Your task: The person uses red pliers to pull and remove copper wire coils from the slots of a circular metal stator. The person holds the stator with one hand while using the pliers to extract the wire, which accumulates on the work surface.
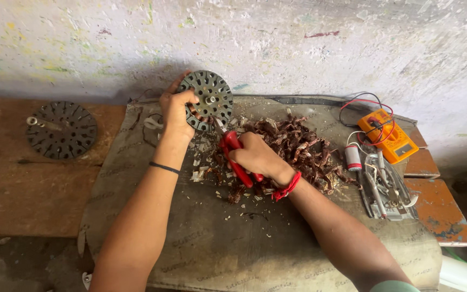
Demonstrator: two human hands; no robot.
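Left hand grips a slotted metal disc upright; right hand is clenched around red-handled pliers beside copper wire scraps.

Soft, even daylight, moderately bright and sharp at centre. The wall bows at the edges (wide lens). Shadows are faint.

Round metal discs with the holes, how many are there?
2. One slotted stator disc is held upright in the left hand near the wall; the other lies flat on the brown board at far left. None seems hidden.
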